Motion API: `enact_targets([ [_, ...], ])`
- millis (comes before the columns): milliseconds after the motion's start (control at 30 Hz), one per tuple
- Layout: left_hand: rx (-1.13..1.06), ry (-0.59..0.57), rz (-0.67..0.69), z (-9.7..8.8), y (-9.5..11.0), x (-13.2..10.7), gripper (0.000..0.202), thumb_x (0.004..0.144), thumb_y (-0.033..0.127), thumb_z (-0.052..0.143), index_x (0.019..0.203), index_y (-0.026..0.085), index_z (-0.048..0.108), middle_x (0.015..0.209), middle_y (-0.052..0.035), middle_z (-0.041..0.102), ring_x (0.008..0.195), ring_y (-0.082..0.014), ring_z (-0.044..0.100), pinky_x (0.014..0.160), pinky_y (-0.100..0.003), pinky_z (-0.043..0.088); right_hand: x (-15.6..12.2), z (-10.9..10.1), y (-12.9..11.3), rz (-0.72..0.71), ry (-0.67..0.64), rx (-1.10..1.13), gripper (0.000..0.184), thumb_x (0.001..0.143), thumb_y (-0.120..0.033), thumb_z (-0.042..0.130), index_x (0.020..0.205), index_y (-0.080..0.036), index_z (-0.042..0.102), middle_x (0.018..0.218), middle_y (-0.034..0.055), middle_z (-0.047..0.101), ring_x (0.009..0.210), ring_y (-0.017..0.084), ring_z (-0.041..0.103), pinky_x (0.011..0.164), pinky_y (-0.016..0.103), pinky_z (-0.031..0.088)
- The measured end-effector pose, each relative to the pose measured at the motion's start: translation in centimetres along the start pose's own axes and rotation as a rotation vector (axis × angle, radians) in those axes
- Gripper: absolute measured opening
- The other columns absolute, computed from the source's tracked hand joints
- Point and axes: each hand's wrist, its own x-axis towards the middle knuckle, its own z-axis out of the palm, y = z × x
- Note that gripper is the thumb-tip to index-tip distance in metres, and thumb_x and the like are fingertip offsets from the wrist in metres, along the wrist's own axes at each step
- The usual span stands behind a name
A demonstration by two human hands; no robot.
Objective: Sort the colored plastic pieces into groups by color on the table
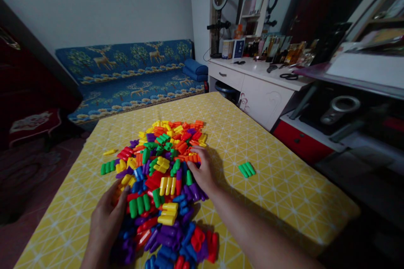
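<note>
Bare forearms [249, 225] reach in from the bottom edge over a yellow surface [284, 185] patterned with white lines. On it, a large heap of plastic pieces [153, 180] lies between the left hand [105, 216] and the right hand [203, 170]. The left curves at the heap's left edge, thumb apart from fingers; the right bends thumb and fingers around orange pieces [196, 158]. Whether either grips, I cannot tell. Glossy tubes, many joined in rows, show red, yellow, green, blue, purple and orange. The heap stretches lengthwise away from the camera, its tubes pointing every way. Well to its right, a green row [246, 170] lies flat, tubes slanting from far left to near right.
</note>
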Motion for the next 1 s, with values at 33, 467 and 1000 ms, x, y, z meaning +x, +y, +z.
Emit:
enact_targets([
  [33, 0.000, 0.004, 0.003, 0.01, -0.01, 0.00, 0.080, 0.070, 0.070, 0.054, 0.130, 0.018, 0.062, 0.118, -0.0105, 0.071, 0.104, -0.0323, 0.068, 0.090, -0.040, 0.056, 0.00, 0.00, 0.01, 0.001, -0.003, 0.002, 0.035, 0.079, -0.013, 0.061, 0.111, -0.026, 0.060, 0.121, 0.0046, 0.061, 0.120, 0.019, 0.055, 0.109, 0.042, 0.043],
  [467, 0.018, 0.015, 0.012, 0.00, 0.13, -0.13, 0.078, 0.072, 0.069, 0.053, 0.130, 0.017, 0.062, 0.112, -0.0112, 0.072, 0.096, -0.0304, 0.069, 0.087, -0.040, 0.056, -0.03, -0.20, -0.29, 0.014, -0.010, -0.005, 0.035, 0.078, -0.013, 0.061, 0.111, -0.025, 0.061, 0.121, 0.0054, 0.061, 0.121, 0.019, 0.055, 0.110, 0.040, 0.042],
  [1000, 0.024, 0.028, 0.022, 0.01, 0.13, 0.02, 0.075, 0.072, 0.066, 0.054, 0.128, 0.017, 0.064, 0.109, -0.0104, 0.073, 0.095, -0.0297, 0.069, 0.083, -0.037, 0.057, 0.06, -0.17, -0.21, 0.012, -0.015, -0.002, 0.034, 0.079, -0.013, 0.062, 0.111, -0.023, 0.062, 0.121, 0.0061, 0.062, 0.120, 0.020, 0.055, 0.109, 0.039, 0.042],
])
